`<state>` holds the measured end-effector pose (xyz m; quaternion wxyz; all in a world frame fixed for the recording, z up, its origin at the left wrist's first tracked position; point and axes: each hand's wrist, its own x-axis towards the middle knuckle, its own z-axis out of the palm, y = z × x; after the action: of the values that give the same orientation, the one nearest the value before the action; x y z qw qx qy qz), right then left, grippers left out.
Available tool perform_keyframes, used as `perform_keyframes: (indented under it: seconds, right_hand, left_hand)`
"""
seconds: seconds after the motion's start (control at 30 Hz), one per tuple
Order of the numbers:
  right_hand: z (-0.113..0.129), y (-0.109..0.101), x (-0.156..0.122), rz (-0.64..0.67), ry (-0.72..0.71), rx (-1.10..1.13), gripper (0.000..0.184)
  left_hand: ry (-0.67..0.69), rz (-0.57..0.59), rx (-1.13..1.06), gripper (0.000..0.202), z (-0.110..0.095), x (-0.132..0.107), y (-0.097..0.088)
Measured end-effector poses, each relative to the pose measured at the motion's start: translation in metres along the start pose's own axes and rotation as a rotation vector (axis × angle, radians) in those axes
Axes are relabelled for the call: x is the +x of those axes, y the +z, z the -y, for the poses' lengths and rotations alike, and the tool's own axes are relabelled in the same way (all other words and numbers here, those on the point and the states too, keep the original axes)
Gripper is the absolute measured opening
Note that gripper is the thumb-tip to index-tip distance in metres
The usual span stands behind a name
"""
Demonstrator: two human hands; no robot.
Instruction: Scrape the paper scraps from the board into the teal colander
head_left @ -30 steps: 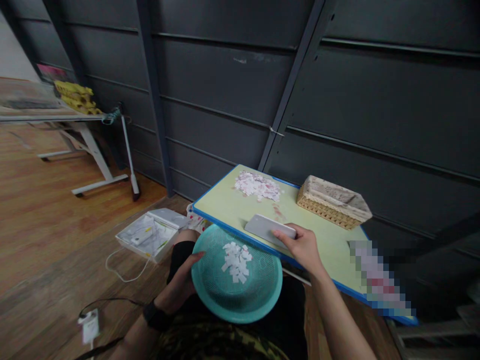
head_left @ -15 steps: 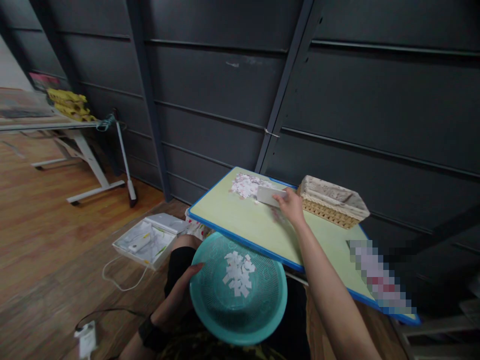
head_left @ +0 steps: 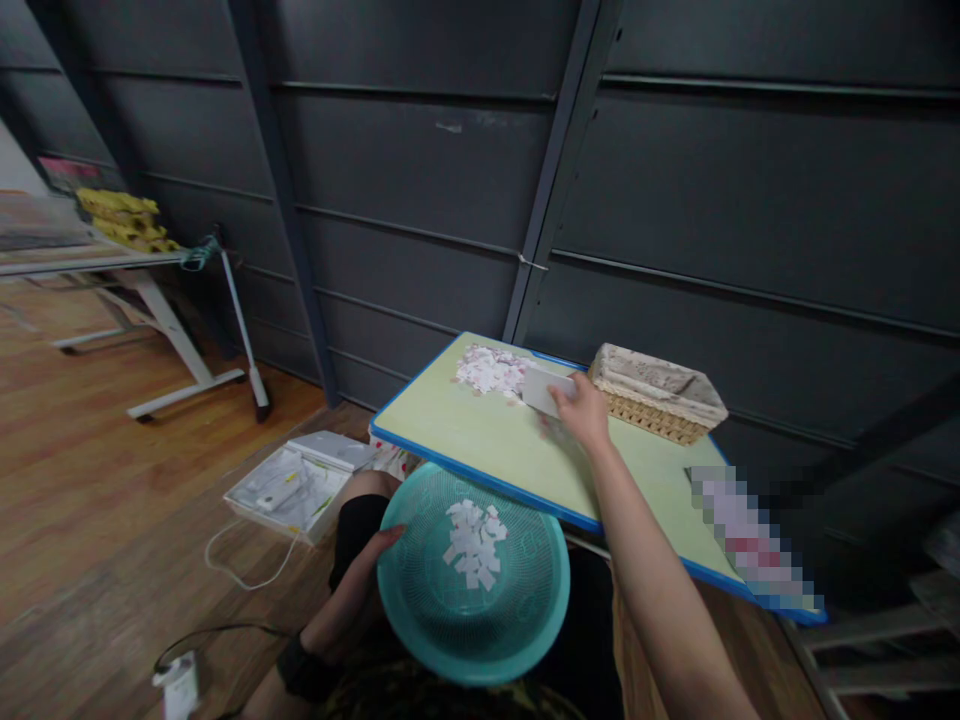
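Note:
My right hand (head_left: 583, 410) is closed on a flat white rectangular card (head_left: 544, 388), held on edge above the pale green tabletop (head_left: 480, 435) with its blue rim. Just left of the card lies a pile of small white paper pieces (head_left: 487, 370), some with reddish marks. On my lap, under the table's near edge, rests a turquoise plastic colander (head_left: 525, 610). Several white paper pieces (head_left: 474, 545) lie together on its bottom. My left hand (head_left: 375, 560) grips the colander's left rim, thumb over the top and the other fingers hidden beneath.
A lined wicker basket (head_left: 652, 405) stands at the table's back right, near the dark panel wall (head_left: 420, 160). A blurred-out item (head_left: 750, 545) lies at the right end. On the floor to the left are an open white box (head_left: 289, 490) and a cable.
The card in my right hand has shifted slightly right, toward the pile's right edge. The view has turned a little. My left hand stays on the colander.

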<state>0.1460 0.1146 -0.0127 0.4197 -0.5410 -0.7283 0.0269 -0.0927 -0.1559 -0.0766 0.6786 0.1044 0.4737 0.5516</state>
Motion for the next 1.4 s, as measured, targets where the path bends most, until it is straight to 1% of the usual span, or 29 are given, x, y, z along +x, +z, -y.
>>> perform_keyframes:
  seconds: [0.17,0.33,0.47,0.63,0.73,0.83,0.93,1.0,1.13,1.2,1.33,1.4]
  right_hand:
    - [0.001,-0.008,-0.002,-0.012,0.005,0.018,0.019]
    - [0.000,-0.014,0.001,-0.022,0.029,0.096,0.022]
    - [0.002,-0.007,0.002,-0.049,0.013,0.090,0.027]
    - [0.007,0.010,0.001,0.016,-0.055,0.034,0.029]
    - [0.008,0.016,0.001,0.031,-0.084,0.017,0.029]
    - [0.007,0.016,0.002,0.054,-0.090,0.030,0.028]
    - [0.006,0.014,0.003,0.030,-0.079,0.056,0.030]
    - [0.006,0.013,0.003,0.012,-0.074,0.063,0.031]
    - [0.007,0.013,0.003,0.058,-0.049,0.098,0.031]
    - [0.007,0.013,0.003,0.057,-0.038,0.132,0.030]
    - [0.008,0.014,0.003,0.006,-0.033,0.122,0.031]
    - [0.009,0.014,0.003,0.012,-0.042,0.123,0.030]
  left_hand:
    - [0.035,-0.014,0.000,0.028,0.000,0.001,-0.001]
    - [0.032,0.002,0.013,0.032,0.000,0.003,-0.003]
    - [0.021,0.037,0.018,0.035,0.000,0.002,-0.005]
    - [0.010,0.009,0.002,0.027,-0.003,0.001,-0.001]
    - [-0.016,0.006,-0.023,0.031,-0.001,0.003,-0.001]
    - [-0.013,0.021,-0.023,0.036,0.001,0.006,-0.005]
    - [-0.005,0.028,-0.015,0.036,0.002,0.006,-0.007]
    - [-0.004,0.010,-0.003,0.036,0.002,0.006,-0.006]
    - [-0.038,-0.033,0.000,0.035,-0.001,0.003,-0.002]
    - [-0.043,-0.042,-0.009,0.035,-0.002,0.001,0.000]
    - [-0.015,-0.014,0.014,0.032,-0.004,-0.002,0.003]
    - [-0.007,0.007,0.019,0.031,-0.004,-0.002,0.002]
